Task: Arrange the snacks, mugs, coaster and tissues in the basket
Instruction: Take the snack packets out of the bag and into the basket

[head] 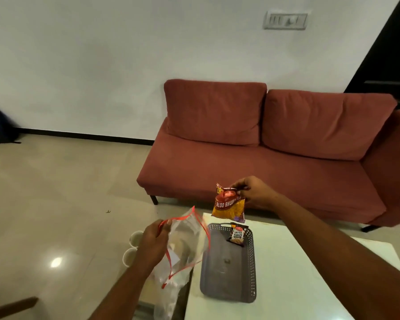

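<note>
Right hand (254, 192) pinching Aloo Bhujia packet (228, 205) by its top above grey basket (249, 271), salted peanuts packet (237, 235) inside (far end), left hand (151, 244) fingers curled, gripping clear red-trimmed zip bag (187, 239), white table (291, 273).

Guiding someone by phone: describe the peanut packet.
On the white table by the red sofa sits a grey basket. The small black packet lies at its far end; the bigger Aloo Bhujia packet hangs above in the right hand.
</note>
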